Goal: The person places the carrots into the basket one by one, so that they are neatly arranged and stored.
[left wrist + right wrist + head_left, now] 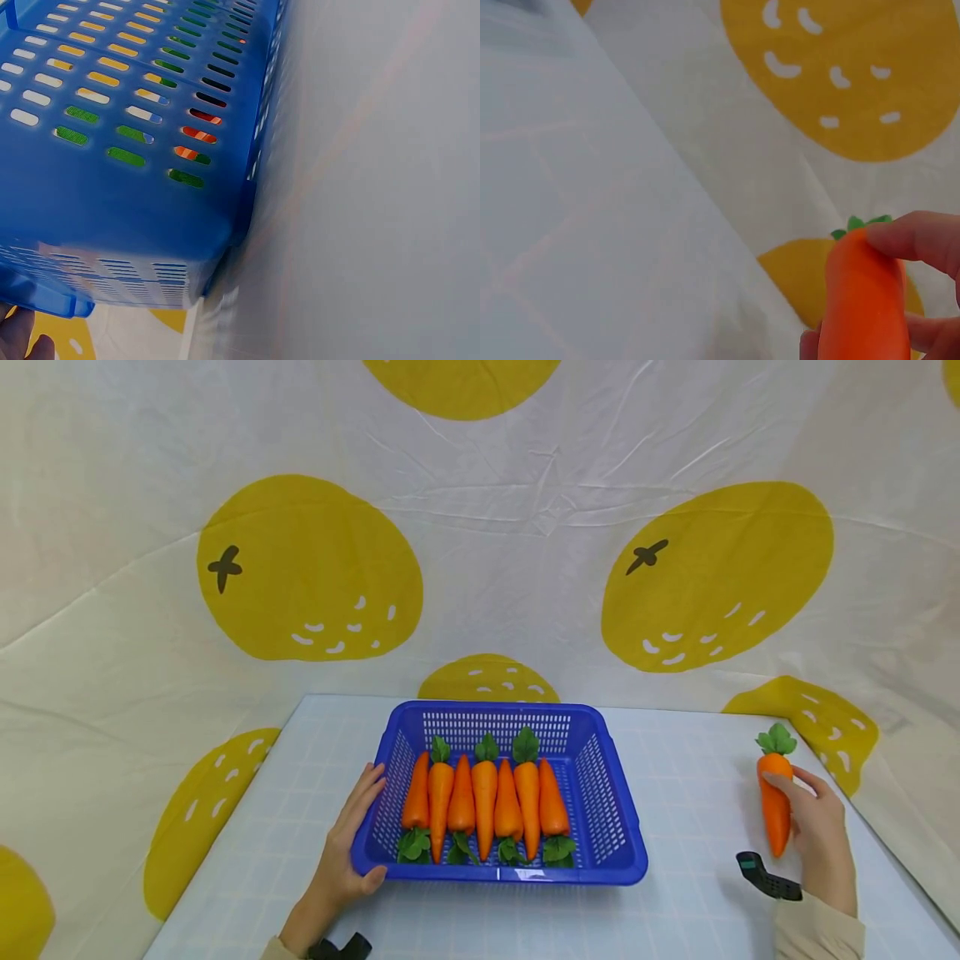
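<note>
A blue plastic basket (497,875) stands on the table with several orange carrots (484,793) side by side in it, their green tops alternating between back and front. My left hand (341,843) holds the basket's near left corner, fingers along the left rim and thumb at the front. In the left wrist view, its fingertips (15,334) show beside the basket's rim. Far to the right, my right hand (817,822) grips another carrot (776,810) between thumb and fingers, leafy end away from me. The right wrist view shows this carrot (862,300) up close.
A pale checked cloth covers the table (697,777), which extends between the basket and the right hand. Behind it hangs a white curtain (510,568) with large yellow fruit prints. The table's right edge runs close beside the right hand.
</note>
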A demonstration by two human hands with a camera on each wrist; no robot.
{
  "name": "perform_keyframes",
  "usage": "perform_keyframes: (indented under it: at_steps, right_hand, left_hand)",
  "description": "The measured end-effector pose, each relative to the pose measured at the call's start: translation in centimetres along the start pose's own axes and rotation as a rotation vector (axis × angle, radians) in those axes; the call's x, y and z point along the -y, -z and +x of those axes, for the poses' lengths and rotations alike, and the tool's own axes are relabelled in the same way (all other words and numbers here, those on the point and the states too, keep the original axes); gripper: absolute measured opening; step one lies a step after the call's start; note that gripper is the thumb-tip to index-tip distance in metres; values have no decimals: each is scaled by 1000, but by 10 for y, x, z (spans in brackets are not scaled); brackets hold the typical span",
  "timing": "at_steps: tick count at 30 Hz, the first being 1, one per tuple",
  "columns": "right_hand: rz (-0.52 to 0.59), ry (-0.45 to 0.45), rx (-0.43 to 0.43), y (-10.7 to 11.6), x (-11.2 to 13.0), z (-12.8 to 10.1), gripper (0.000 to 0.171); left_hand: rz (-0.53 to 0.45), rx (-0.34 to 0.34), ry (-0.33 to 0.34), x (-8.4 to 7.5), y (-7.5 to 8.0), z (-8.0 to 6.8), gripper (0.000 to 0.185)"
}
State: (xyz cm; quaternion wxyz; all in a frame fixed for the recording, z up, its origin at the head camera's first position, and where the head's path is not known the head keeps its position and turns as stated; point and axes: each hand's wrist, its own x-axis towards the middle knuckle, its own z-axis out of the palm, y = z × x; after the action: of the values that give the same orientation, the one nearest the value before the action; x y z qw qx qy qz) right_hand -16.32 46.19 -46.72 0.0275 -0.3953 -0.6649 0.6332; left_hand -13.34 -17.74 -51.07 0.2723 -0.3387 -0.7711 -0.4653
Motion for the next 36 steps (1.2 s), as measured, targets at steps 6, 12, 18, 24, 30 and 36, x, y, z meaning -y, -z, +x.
perform_keyframes:
  at_steps: [6, 12, 18, 24, 30, 36]
  right_hand:
    - [87, 81, 95, -1, 12, -18, 96]
    - [159, 202, 235, -7, 20, -34, 95]
    - [191, 327, 310, -16, 28, -48, 73]
    - [230, 434, 359, -26, 37, -64, 50]
    - [251, 556, 409, -38, 44, -81, 32]
    - [174, 604, 367, -55, 51, -99, 39]
  left_hand:
    - [-1, 6, 15, -2, 0, 0, 89]
    - [-1, 5, 26, -2, 1, -1, 88]
    - [1, 1, 14, -1, 0, -1, 88]
    - [5, 4, 19, -1, 0, -1, 88]
    - [2, -1, 6, -1, 0, 0, 89]
    - [-5, -11, -26, -2, 0, 2, 90]
